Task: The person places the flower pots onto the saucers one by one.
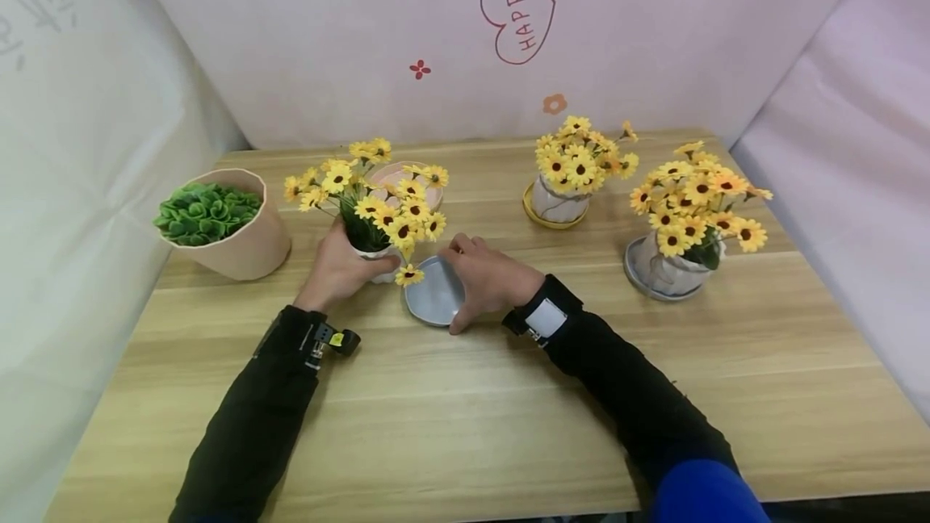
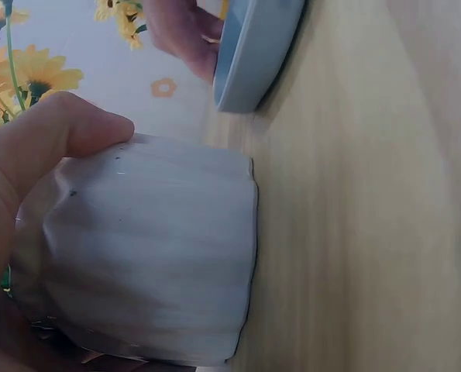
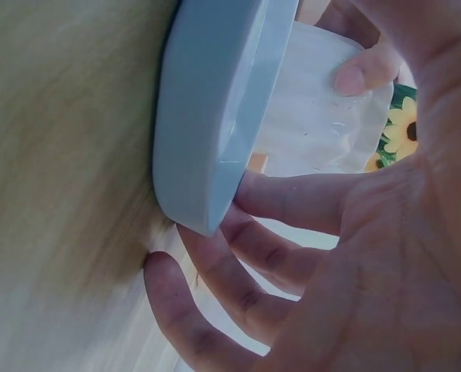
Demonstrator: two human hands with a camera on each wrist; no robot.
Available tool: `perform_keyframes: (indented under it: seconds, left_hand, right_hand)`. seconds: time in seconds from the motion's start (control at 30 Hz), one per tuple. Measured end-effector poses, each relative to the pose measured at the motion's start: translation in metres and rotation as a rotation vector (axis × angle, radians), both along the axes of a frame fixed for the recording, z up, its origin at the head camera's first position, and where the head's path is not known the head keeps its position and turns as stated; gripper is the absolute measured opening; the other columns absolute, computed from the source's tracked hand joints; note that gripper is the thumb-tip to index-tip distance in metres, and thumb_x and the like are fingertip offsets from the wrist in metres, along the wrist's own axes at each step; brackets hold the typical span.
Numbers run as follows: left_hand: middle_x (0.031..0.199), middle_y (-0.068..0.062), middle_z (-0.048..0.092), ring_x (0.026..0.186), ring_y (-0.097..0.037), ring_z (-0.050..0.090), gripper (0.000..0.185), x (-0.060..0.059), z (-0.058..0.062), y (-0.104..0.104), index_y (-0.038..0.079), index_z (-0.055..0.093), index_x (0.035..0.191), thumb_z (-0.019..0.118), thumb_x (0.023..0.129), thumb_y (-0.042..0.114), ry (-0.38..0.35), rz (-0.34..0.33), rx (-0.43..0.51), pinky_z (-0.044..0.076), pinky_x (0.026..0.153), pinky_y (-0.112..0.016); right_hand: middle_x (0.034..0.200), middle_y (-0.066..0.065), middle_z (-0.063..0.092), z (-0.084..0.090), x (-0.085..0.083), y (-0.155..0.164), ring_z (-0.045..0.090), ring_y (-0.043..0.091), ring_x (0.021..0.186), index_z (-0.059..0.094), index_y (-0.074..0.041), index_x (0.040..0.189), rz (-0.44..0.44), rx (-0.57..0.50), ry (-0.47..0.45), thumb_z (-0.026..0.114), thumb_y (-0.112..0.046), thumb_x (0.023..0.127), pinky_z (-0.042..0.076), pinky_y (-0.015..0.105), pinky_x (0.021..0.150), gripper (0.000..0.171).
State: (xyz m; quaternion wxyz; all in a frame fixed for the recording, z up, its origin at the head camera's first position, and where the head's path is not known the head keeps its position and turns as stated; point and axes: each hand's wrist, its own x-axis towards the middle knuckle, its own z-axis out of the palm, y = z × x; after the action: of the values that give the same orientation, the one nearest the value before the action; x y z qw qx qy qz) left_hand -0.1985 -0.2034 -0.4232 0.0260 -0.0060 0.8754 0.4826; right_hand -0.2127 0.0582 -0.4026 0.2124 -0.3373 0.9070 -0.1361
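My left hand grips a white ceramic flowerpot, thumb on one side of its wall. Yellow daisy-like flowers rise from that pot and hide part of it in the head view. Just to the right is a grey-blue saucer with a raised rim. My right hand holds this saucer by its right side, thumb at the near edge and fingers at the far edge. In the right wrist view, fingertips touch the saucer's rim. The pot stands beside the saucer, apart from it.
A pink pot with a green leafy plant stands at the left. A pink saucer lies behind the held flowers. Two more flowerpots stand at the right, on a yellow saucer and a grey saucer. White cloth borders the table.
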Motion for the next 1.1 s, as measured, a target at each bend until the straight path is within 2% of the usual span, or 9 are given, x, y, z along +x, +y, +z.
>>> perform_keyframes:
  seconds: [0.2, 0.4, 0.6, 0.73, 0.83, 0.97, 1.1]
  left_hand:
    - [0.152, -0.024, 0.055, 0.141, -0.041, 0.055, 0.105, 0.001, -0.001, 0.007, 0.003, 0.037, 0.158, 0.095, 0.073, 0.026, 0.038, -0.004, -0.029, 0.042, 0.122, -0.056]
    - [0.148, -0.024, 0.058, 0.136, -0.041, 0.058, 0.101, 0.002, 0.0, 0.009, 0.0, 0.041, 0.154, 0.095, 0.073, 0.028, 0.04, 0.009, -0.044, 0.047, 0.119, -0.056]
    - [0.146, -0.027, 0.059, 0.134, -0.042, 0.059, 0.101, 0.003, 0.007, 0.01, -0.004, 0.042, 0.152, 0.095, 0.074, 0.031, 0.046, 0.015, -0.066, 0.05, 0.116, -0.056]
    - [0.146, -0.027, 0.059, 0.135, -0.042, 0.059, 0.1, 0.006, 0.015, 0.01, -0.005, 0.042, 0.151, 0.095, 0.074, 0.031, 0.055, 0.023, -0.062, 0.05, 0.116, -0.055]
    - [0.147, -0.026, 0.059, 0.136, -0.041, 0.059, 0.099, 0.009, 0.022, 0.011, -0.004, 0.043, 0.151, 0.095, 0.073, 0.029, 0.055, 0.015, -0.052, 0.049, 0.116, -0.055]
    - [0.145, -0.023, 0.061, 0.134, -0.038, 0.06, 0.098, 0.015, 0.029, 0.019, -0.001, 0.046, 0.15, 0.097, 0.071, 0.028, 0.056, -0.026, -0.012, 0.05, 0.115, -0.054]
    - [0.143, -0.019, 0.063, 0.132, -0.036, 0.062, 0.098, 0.022, 0.034, 0.031, 0.002, 0.048, 0.149, 0.099, 0.069, 0.027, 0.074, -0.082, 0.017, 0.051, 0.114, -0.054]
  right_hand:
    - [0.149, 0.011, 0.043, -0.002, -0.001, 0.001, 0.047, 0.029, 0.128, 0.038, -0.016, 0.163, 0.004, -0.017, 0.008, 0.099, -0.046, 0.068, 0.057, 0.041, 0.1, 0.116]
    - [0.147, 0.011, 0.044, -0.004, -0.001, 0.0, 0.047, 0.028, 0.127, 0.036, -0.018, 0.164, 0.005, -0.018, 0.014, 0.1, -0.047, 0.066, 0.056, 0.041, 0.101, 0.12]
    - [0.145, 0.013, 0.044, -0.003, -0.001, 0.0, 0.047, 0.03, 0.128, 0.038, -0.014, 0.162, 0.01, 0.006, 0.015, 0.098, -0.05, 0.068, 0.054, 0.043, 0.103, 0.117]
    - [0.147, 0.012, 0.043, -0.003, -0.001, 0.002, 0.045, 0.029, 0.129, 0.037, -0.014, 0.161, 0.011, -0.015, -0.003, 0.098, -0.052, 0.069, 0.053, 0.043, 0.105, 0.117]
    - [0.15, 0.014, 0.041, -0.002, -0.003, 0.004, 0.044, 0.03, 0.132, 0.032, -0.015, 0.164, 0.021, -0.038, -0.032, 0.097, -0.055, 0.069, 0.053, 0.045, 0.107, 0.122]
    - [0.168, 0.012, 0.03, 0.0, -0.009, 0.011, 0.036, 0.03, 0.149, 0.022, -0.02, 0.169, 0.055, -0.116, -0.116, 0.097, -0.054, 0.07, 0.041, 0.048, 0.123, 0.129]
    - [0.166, 0.008, 0.041, 0.009, -0.014, 0.021, 0.044, 0.026, 0.148, 0.03, -0.019, 0.166, 0.111, -0.165, -0.207, 0.094, -0.048, 0.076, 0.038, 0.045, 0.126, 0.114]
